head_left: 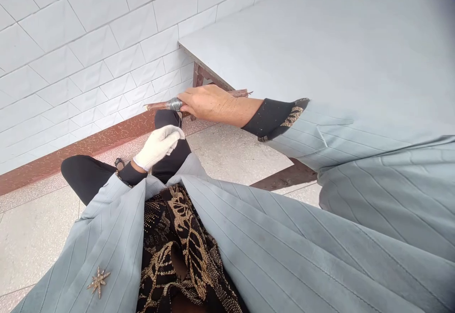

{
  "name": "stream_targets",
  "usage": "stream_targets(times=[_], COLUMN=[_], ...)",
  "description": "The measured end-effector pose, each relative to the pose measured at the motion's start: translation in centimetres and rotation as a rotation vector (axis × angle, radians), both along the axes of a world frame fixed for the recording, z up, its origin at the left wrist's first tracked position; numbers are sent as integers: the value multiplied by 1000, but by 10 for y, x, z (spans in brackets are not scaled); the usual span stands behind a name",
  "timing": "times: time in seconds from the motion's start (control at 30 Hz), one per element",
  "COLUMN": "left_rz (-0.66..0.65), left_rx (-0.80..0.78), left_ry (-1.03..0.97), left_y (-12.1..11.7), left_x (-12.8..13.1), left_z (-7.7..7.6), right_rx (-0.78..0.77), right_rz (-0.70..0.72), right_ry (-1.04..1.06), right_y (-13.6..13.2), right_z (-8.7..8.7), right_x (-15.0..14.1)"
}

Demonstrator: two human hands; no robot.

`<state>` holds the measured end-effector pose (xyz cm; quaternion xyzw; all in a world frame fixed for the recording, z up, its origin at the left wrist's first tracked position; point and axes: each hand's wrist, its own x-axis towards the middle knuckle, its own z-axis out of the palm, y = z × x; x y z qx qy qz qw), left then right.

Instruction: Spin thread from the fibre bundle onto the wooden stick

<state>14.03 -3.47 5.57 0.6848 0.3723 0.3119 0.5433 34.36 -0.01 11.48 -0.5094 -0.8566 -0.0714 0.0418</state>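
Note:
A brown wooden stick (155, 106) with rough ends lies across my raised knee, and silvery wire (174, 104) is wound round it in a thick coil. My bare right hand (204, 101) is closed over the stick just beside the coil; the far end of the stick shows past my wrist. Below it, my left hand (161, 146), in a white knitted glove, has its fingers pressed together. A thin strand of wire runs from the coil down to these gloved fingers, which pinch it. The fingertips are partly hidden.
A pale table (302, 52) with brown legs stands to the right, against a white tiled wall (103, 38). A reddish-brown skirting (85, 145) runs along the wall's foot. My grey pleated garment (284, 237) spreads over the lap and right side, above a speckled floor (35, 228).

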Motion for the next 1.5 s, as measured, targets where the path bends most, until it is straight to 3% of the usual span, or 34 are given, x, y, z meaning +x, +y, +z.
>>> stream_targets(times=[0.13, 0.23, 0.37, 0.43, 0.47, 0.57, 0.7, 0.87, 1.0, 1.17, 1.33, 1.4, 1.5], left_rz=[-89, -92, -102, -143, -148, -104, -95, -87, -93, -9, 151, 86, -7], left_rx=[-42, -46, 26, 5, -21, -103, -193, -249, -251, -228, -30, -52, -231], left_ry=[9, 20, 185, 179, 136, -46, -299, -338, -326, -352, -205, -115, -184], left_y=[-6, -5, 2, 6, 8, 14, 18, 15, 14, 17, 14, 13, 14], left_x=[-6, -11, -13, -15, -16, -18, -18, -13, -13, -12, -7, -7, -8], left_z=[11, 17, 17, 11, 7, -7, -17, -14, -14, -23, -21, -18, -16], right_rx=[-47, -221, -782, -1043, -1094, -931, -605, -514, -468, -496, -445, -430, -414], right_rz=[-29, 2, 221, 291, 288, 207, 102, -95, -167, -163, -116, -81, 15], right_ry=[-51, -135, -259, -166, -90, 192, 530, 786, 827, 871, 799, 730, 668], right_y=[2, 1, -9, -13, -13, -9, -1, -7, -11, -8, -7, -8, -12], right_z=[2, 4, 11, 18, 21, 25, 11, -7, -6, -7, -11, -12, -13], right_x=[3, 2, -1, 0, 1, 4, 0, -18, -23, -19, -20, -21, -23])
